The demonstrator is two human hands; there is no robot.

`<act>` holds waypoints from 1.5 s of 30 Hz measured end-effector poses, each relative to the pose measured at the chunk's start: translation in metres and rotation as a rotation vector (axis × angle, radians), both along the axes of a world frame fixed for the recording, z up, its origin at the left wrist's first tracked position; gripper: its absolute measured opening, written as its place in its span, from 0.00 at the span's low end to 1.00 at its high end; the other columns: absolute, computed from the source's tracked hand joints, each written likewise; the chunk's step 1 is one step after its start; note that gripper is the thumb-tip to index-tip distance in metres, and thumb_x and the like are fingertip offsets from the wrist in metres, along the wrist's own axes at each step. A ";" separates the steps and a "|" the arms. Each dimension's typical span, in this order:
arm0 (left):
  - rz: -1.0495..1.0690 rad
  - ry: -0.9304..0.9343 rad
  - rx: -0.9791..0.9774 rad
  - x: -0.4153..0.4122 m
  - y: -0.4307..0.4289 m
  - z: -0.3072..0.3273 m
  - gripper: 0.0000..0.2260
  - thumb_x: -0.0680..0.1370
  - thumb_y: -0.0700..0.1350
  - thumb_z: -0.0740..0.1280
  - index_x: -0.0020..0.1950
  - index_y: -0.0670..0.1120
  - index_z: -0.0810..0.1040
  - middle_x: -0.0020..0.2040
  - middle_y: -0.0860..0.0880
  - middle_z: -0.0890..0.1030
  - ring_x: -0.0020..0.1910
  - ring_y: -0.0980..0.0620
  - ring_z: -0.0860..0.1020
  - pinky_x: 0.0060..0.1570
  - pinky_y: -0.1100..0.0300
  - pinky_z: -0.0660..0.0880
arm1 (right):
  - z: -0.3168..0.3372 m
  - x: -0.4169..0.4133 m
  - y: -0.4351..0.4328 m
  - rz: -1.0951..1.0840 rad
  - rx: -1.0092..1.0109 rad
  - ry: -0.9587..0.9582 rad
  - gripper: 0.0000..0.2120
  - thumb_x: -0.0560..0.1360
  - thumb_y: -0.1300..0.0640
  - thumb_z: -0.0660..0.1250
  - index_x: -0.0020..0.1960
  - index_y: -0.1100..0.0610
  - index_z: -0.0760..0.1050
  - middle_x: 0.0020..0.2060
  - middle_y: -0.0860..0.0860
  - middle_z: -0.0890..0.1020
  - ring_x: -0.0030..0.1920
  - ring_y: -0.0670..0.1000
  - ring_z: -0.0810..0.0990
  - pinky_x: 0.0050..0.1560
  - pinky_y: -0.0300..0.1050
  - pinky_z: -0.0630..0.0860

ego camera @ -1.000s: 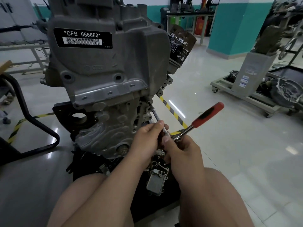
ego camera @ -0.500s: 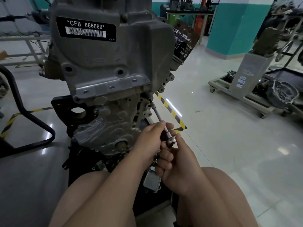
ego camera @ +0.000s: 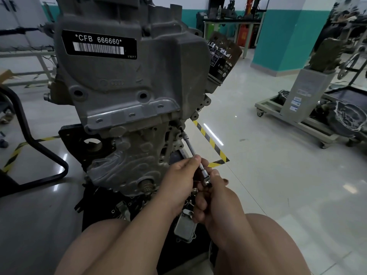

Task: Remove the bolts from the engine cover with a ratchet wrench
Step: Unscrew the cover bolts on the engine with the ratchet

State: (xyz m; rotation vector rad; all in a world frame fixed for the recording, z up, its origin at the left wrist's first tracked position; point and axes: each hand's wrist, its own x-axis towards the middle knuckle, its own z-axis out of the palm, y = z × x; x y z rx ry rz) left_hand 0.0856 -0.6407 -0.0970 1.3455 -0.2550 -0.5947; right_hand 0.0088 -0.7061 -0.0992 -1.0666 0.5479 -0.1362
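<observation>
- A person's left hand [ego camera: 178, 181] pinches the extension bar [ego camera: 190, 145] between thumb and fingertips. The right hand [ego camera: 218, 203] is curled round the head of the ratchet wrench [ego camera: 206, 180], whose handle does not show.
- The bar runs from the hands toward 11 o'clock. Its socket is seated on a bolt [ego camera: 180, 128] at the 5 o'clock corner of the grey engine cover [ego camera: 123, 80], which fills the upper left of the view.
- Progress, as a judgement: several holes along the cover's lower flange, and two above it, look dark and empty, suggesting bolts already out. The bolt under the socket appears to be the one in work, and the cover sits in place on the engine. How many bolts remain elsewhere cannot be told.
- A black label plate [ego camera: 99, 44] at 11 o'clock on the cover reads "*CFB 666660*" over a barcode, with "VWPT" in small type at its 5 o'clock corner.
- Four interlocked rings are cast into the cover just below the plate.
- The dark oil filter [ego camera: 223, 56], at 3 o'clock of the cover, carries four-ring and VW badges. Its other print is inverted and too small to read.
- Yellow-and-black hazard tape [ego camera: 210, 139] crosses the floor at 1 o'clock of the hands.
</observation>
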 end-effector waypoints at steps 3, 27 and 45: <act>-0.010 0.013 -0.005 0.000 0.002 0.000 0.16 0.81 0.52 0.61 0.37 0.52 0.83 0.35 0.48 0.82 0.22 0.55 0.75 0.23 0.65 0.71 | -0.003 -0.003 -0.001 0.010 -0.254 0.049 0.24 0.82 0.42 0.52 0.39 0.54 0.78 0.21 0.53 0.73 0.20 0.51 0.72 0.23 0.37 0.68; -0.042 0.044 0.035 0.004 0.002 -0.005 0.16 0.79 0.56 0.60 0.41 0.51 0.83 0.27 0.49 0.75 0.19 0.54 0.71 0.22 0.64 0.67 | -0.007 0.001 0.004 -0.115 0.064 -0.027 0.23 0.83 0.47 0.55 0.45 0.64 0.77 0.24 0.54 0.76 0.22 0.51 0.73 0.25 0.41 0.72; -0.025 0.004 -0.003 0.002 0.005 -0.008 0.13 0.76 0.55 0.65 0.38 0.50 0.84 0.34 0.48 0.80 0.24 0.52 0.70 0.28 0.63 0.70 | -0.008 0.001 0.009 -0.012 0.181 0.089 0.32 0.79 0.34 0.51 0.34 0.60 0.72 0.18 0.53 0.65 0.16 0.51 0.63 0.20 0.38 0.63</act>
